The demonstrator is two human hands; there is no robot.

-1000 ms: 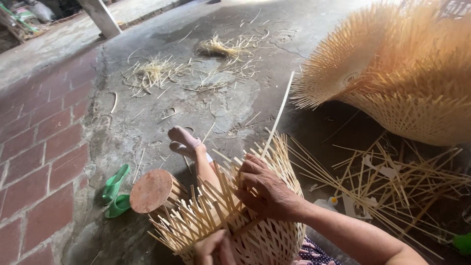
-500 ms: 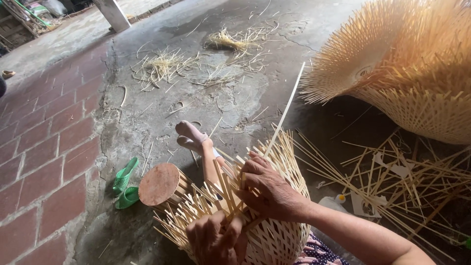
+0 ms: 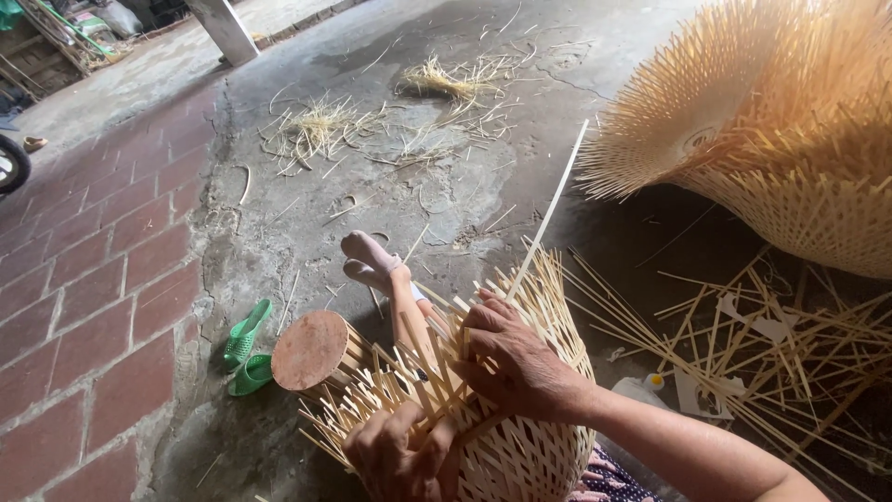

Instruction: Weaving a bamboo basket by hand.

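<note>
half-woven bamboo basket [image 3: 506, 437] sits in lap — right hand [image 3: 516, 358] fingers curled pinching a long strip [image 3: 550, 214], left hand [image 3: 400, 455] fingers bent gripping the rim; keep strip taut & tuck it tight btwn stakes.

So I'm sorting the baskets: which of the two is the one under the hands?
The small unfinished bamboo basket at bottom centre, held by left hand and right hand. The large bristly basket lies untouched at upper right.
</note>
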